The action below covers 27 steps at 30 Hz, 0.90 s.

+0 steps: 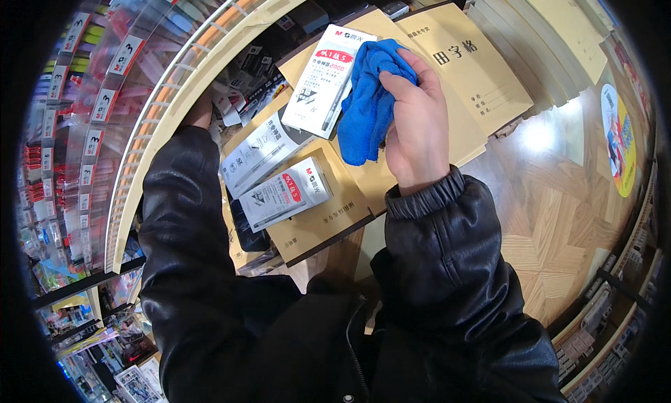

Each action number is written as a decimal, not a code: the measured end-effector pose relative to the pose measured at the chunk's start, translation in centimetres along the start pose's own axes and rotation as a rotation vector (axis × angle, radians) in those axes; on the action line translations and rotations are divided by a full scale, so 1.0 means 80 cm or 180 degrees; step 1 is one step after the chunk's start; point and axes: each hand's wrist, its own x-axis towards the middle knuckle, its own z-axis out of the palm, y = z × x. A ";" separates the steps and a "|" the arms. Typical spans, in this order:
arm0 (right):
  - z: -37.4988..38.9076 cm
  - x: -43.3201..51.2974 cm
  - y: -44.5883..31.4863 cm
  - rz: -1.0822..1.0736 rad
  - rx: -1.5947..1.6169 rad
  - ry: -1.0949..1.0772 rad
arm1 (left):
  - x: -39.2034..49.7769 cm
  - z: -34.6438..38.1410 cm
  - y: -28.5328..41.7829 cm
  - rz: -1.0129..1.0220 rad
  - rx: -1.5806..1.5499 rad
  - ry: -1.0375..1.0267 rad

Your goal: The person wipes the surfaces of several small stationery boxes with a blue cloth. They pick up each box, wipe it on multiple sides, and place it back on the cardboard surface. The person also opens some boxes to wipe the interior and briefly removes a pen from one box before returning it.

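My right hand [421,117] grips a crumpled blue cloth [369,96]. The cloth hangs against the right side of a white M&G pen box [317,78], which lies tilted on tan exercise books [309,235]. Two more pen boxes lie nearer to me: a white and grey one [259,154] and a smaller white one with a red patch [288,193]. On the left, my left hand [200,113] reaches beneath the edge of a display rack [157,102]. Only its wrist and back show; the fingers are hidden, close to some dark and white small packages [246,91].
Pens in clear price-tagged compartments [99,88] fill the curved rack at left. Tall stacks of exercise books [529,41] stand at the back right. Wooden floor [545,235] with a round yellow sticker [618,141] lies at right, bordered by low shelves [592,324]. A dark case [249,227] sits by the boxes.
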 end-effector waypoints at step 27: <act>-0.016 0.016 0.010 -0.0002 -0.0283 -0.0275 | 0.132 0.057 0.070 -0.0507 -0.1043 0.0535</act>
